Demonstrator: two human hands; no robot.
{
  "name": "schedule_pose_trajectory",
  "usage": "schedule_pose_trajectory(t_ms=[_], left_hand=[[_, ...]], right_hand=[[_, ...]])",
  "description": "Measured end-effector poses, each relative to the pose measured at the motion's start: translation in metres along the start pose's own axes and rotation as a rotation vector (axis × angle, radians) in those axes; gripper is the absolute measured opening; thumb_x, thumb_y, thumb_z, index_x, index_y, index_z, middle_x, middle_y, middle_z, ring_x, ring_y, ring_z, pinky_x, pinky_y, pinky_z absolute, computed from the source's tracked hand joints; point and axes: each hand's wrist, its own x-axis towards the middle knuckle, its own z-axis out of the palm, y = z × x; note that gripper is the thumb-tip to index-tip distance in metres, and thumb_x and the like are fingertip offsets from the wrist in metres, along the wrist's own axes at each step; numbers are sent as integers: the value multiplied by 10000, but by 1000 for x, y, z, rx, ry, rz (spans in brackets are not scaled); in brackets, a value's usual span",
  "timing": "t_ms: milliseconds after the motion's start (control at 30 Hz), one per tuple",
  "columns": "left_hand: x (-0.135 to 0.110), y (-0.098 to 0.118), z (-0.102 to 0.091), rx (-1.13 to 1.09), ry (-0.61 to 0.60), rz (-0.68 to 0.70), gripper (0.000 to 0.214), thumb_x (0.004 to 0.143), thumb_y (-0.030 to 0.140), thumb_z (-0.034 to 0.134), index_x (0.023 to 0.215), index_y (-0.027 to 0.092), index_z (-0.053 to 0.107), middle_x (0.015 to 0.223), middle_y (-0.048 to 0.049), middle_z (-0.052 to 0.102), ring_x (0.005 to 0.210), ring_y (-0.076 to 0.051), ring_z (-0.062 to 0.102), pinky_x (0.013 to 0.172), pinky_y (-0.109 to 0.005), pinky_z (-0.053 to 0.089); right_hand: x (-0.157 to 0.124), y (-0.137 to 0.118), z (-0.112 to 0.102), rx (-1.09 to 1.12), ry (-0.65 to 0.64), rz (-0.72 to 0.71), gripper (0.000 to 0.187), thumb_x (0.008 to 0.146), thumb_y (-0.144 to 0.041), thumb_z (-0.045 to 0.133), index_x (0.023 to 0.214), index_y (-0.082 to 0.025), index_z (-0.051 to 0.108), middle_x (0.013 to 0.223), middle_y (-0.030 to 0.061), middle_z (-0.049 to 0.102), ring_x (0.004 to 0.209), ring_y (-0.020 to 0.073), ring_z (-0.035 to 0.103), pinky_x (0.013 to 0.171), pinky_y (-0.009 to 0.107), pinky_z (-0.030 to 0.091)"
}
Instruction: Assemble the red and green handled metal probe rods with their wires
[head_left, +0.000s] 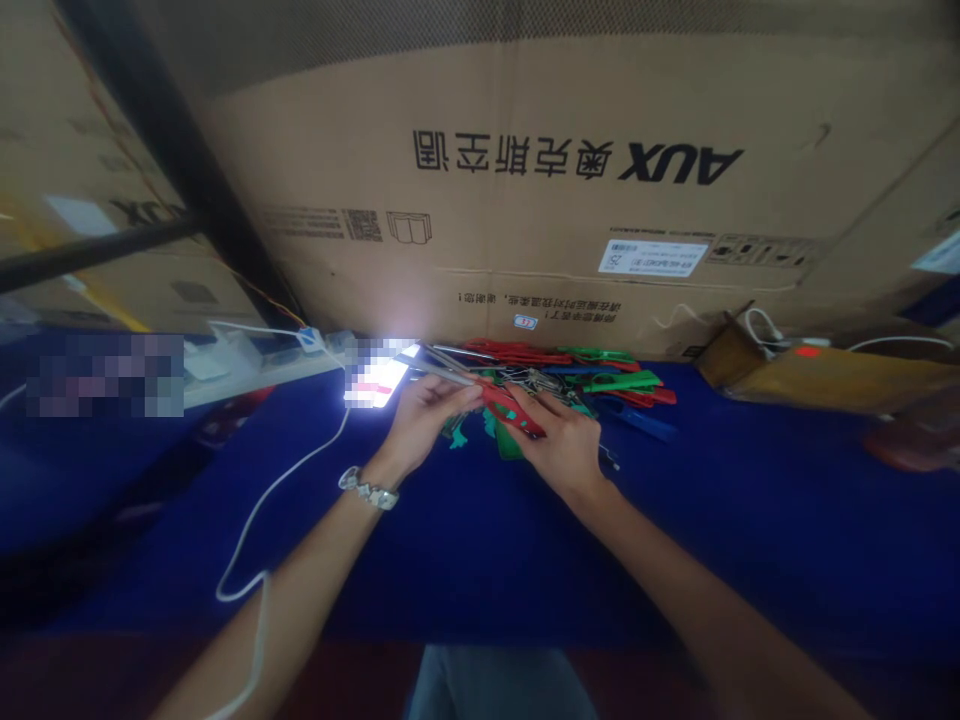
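My left hand (424, 415), with a metal watch (367, 489) on the wrist, is closed around the metal blades of a pair of scissors (450, 367). My right hand (559, 440) grips the red handle (514, 410) of the same scissors. Both hands hover over a pile of scissors with red, green and blue handles (600, 375) lying on the blue cloth (480, 540).
A large AUX cardboard box (525, 180) stands right behind the pile. A lit phone (375, 380) with a white cable (270, 500) lies to the left. A small cardboard box (825, 380) sits at right. A black metal post (165, 140) rises at left.
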Motion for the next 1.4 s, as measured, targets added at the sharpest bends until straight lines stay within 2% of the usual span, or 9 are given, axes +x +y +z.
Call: schedule_pose_trajectory(t_ms=[167,233,400,633,767,867,1100,1267,1400], left_hand=[[2,0,2,-70,23,-22,178,722,228,835,866,162,754,917,-43,775,852,-133,722,847,-244,583],[3,1,2,-84,37,-39,187,713,227,840,860,154,751,919,-46,772,853,-129,716,850,-236,572],[3,0,2,-85,49,-69,154,708,229,842,792,155,736,892,-41,764,845,-129,702,850,-246,556],[1,-4,6,-138,67,-116,155,711,257,848,759,166,733,854,-15,750,822,-107,681,827,-216,533],[-2,-9,13,-116,2,-189,215,758,318,816,883,153,757,887,-44,751,829,-130,680,825,-250,531],[-4,-10,17,-87,-28,-160,263,767,320,808,957,147,753,909,-65,756,863,-158,688,839,-275,523],[1,-4,11,-246,25,-69,311,758,336,816,988,157,710,922,-51,734,881,-162,688,852,-282,520],[-3,-8,24,-342,54,-110,292,790,399,779,942,177,665,851,-14,675,847,-168,677,820,-307,536],[-6,-15,34,-320,99,-102,319,834,476,712,936,187,621,800,9,615,765,-148,644,768,-309,538]], right_hand=[[4,-1,-4,130,-108,20,488,889,-520,639,1305,-265,644,1081,60,752,860,210,726,688,262,507],[6,0,-5,256,-181,40,446,927,-511,588,1285,-251,644,1072,57,756,880,212,726,720,272,515],[8,2,-7,498,-393,127,355,1004,-450,440,1087,-195,673,705,10,712,612,166,672,587,245,463],[7,-5,-8,589,-446,177,288,1004,-396,418,992,-192,622,632,-14,666,497,132,604,540,225,429],[7,-7,-5,670,-425,188,293,1002,-418,429,969,-195,615,632,-21,651,484,115,586,538,218,428],[6,-7,-2,700,-370,222,300,983,-454,474,992,-192,621,638,-24,649,469,108,567,531,218,427],[3,-11,-6,562,-354,132,317,967,-449,499,877,-186,652,599,-11,625,502,123,569,529,222,394],[-2,-21,-8,415,-329,128,307,982,-411,459,996,-187,669,691,21,695,570,155,639,571,232,416],[-5,-32,-9,230,-379,129,347,999,-386,397,1132,-164,629,809,80,752,668,217,709,590,264,434]])
